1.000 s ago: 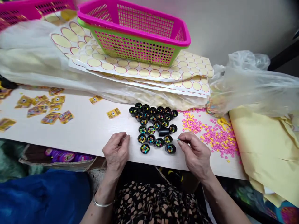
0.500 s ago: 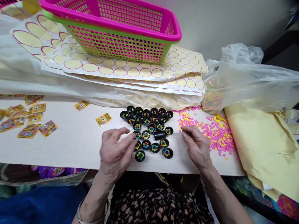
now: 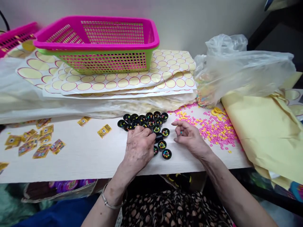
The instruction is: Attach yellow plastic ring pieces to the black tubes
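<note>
At the near edge of the white desk (image 3: 78, 157), a cluster of small round black plastic cups (image 3: 142, 119), each filled with coloured beads, is partly covered by the left hand (image 3: 139, 146). That hand is laid palm down with its fingers bent over the near rows, and their tips are set against 1 black cup tipped on its side (image 3: 159, 137). Whether anything is closed inside the fingers cannot be told, since the back of the hand hides them.

The tipped cup is seen just right of the left fingertips and left of the right hand (image 3: 189, 138). It therefore lies between the 2 hands, touching the left and apart from the right, so the left hand is the nearer. Its long axis appears to run across the view, roughly along the desk's front edge, though much of it is hidden. 3 upright filled cups are stood close by on its right side.

The right hand is held on its side, half curled, with the thumb lifted clear of the fingers. A small teal speck is shown at the fingertips, and whether it is pinched there cannot be told.

Beyond that hand, loose pink and yellow beads (image 3: 213, 129) are scattered up to a crumpled clear plastic bag (image 3: 236, 69) and a sheet of pale yellow paper (image 3: 265, 132). Behind the cups, white sheets of round yellow stickers (image 3: 142, 80) are stacked under a pink and green plastic mesh basket (image 3: 99, 44). Small yellow printed labels (image 3: 35, 142) are strewn at the far left.
</note>
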`<state>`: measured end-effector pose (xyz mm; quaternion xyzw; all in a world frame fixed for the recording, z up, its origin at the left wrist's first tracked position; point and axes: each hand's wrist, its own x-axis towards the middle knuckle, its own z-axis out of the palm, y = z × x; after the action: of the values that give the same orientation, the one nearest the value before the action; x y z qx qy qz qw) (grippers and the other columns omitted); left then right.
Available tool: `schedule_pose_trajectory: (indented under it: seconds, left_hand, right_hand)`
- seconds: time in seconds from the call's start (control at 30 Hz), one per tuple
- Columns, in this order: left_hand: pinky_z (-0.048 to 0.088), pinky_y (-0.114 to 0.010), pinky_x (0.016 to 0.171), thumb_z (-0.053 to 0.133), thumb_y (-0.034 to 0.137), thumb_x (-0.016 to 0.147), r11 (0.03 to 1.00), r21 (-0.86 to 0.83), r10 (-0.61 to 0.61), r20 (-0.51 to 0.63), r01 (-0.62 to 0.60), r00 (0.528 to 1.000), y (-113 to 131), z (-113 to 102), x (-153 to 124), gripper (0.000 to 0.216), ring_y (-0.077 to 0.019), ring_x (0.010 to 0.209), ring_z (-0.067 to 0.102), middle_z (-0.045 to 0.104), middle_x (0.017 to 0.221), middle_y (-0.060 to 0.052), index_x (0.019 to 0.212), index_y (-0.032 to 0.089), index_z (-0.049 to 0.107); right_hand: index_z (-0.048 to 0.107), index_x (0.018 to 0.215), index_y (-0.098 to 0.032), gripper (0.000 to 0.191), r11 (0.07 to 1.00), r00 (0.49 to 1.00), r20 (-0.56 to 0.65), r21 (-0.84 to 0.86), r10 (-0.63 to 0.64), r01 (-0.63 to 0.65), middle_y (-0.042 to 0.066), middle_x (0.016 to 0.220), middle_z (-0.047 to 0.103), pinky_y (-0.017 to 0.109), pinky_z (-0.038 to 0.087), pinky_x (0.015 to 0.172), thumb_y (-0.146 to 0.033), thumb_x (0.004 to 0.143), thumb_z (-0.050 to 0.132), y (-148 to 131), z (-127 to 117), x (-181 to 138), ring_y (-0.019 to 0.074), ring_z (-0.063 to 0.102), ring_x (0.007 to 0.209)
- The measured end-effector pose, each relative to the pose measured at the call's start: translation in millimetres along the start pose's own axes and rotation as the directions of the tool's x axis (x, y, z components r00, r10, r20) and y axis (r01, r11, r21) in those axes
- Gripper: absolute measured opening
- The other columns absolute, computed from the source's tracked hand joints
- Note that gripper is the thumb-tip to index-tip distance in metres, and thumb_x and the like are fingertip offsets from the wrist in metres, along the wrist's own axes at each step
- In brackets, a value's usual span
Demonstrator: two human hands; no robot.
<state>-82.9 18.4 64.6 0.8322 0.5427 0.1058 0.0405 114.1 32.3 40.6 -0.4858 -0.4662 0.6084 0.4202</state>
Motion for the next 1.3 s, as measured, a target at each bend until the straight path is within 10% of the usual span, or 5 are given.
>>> schedule_pose_trajectory:
  seconds: [0.23, 0.73, 1.07, 1.17, 1.3]
  left_hand:
    - [0.036, -0.035, 0.069, 0.057, 0.023, 0.08, 0.999, -0.01, -0.032, -0.03, 0.032, 0.999, -0.3, 3.4, 1.4, 0.011, -0.0202, 0.084, 0.049, 0.067, 0.085, -0.001, 0.083, 0.023, 0.067]
    - [0.047, -0.035, 0.075, 0.064, 0.009, 0.073, 0.994, -0.098, -0.018, -0.552, -0.044, 0.833, 22.7, 22.8, -26.1, 0.02, -0.0188, 0.084, 0.055, 0.065, 0.093, -0.009, 0.09, 0.017, 0.062]
    - [0.038, -0.033, 0.067, 0.055, 0.015, 0.08, 0.996, 0.055, -0.06, -0.218, 0.074, 0.974, 16.7, 13.4, -20.4, 0.013, -0.0198, 0.079, 0.051, 0.068, 0.089, -0.004, 0.085, 0.02, 0.065]
    - [0.034, -0.034, 0.066, 0.052, 0.017, 0.08, 0.987, 0.145, -0.054, -0.053, 0.062, 0.997, 18.8, 6.2, -10.9, 0.013, -0.0206, 0.079, 0.051, 0.067, 0.084, -0.004, 0.079, 0.02, 0.064]
    - [0.034, -0.034, 0.067, 0.049, 0.016, 0.081, 0.981, 0.185, -0.072, 0.052, 0.061, 0.996, 24.6, 5.7, -0.5, 0.016, -0.0207, 0.078, 0.054, 0.066, 0.08, -0.005, 0.075, 0.02, 0.063]
  right_hand:
    - [0.06, 0.098, -0.018, 0.026, 0.663, 0.957, 0.108, -0.7, -0.269, 0.266, -0.001, 0.072, 0.048, 0.027, 0.035, 0.061, -0.016, 0.074, 0.05, 14.1, 6.1, 17.8, 0.0133, 0.045, 0.065]
    - [0.056, 0.094, -0.02, 0.014, 0.478, 0.974, 0.091, -0.86, -0.206, 0.181, 0.004, 0.086, 0.054, 0.026, 0.038, 0.068, -0.02, 0.084, 0.046, 25.3, -0.8, -6.1, 0.0168, 0.052, 0.079]
    - [0.055, 0.089, -0.018, 0.02, 0.114, 0.974, 0.147, -0.979, -0.172, 0.168, 0.008, 0.088, 0.056, 0.028, 0.031, 0.059, -0.011, 0.087, 0.037, 31.4, 11.0, 2.1, 0.0184, 0.051, 0.075]
    - [0.055, 0.082, -0.017, 0.02, 0.267, 0.966, 0.121, -0.946, -0.23, 0.182, 0.009, 0.086, 0.056, 0.027, 0.034, 0.061, -0.006, 0.082, 0.038, 33.5, 7.1, 0.9, 0.0185, 0.051, 0.076]
    - [0.049, 0.073, -0.019, 0.01, 0.895, 0.972, -0.103, -0.421, -0.21, 0.149, 0.001, 0.069, 0.051, 0.025, 0.037, 0.055, -0.022, 0.082, 0.046, 27.5, -2.7, 3.5, 0.0135, 0.048, 0.061]
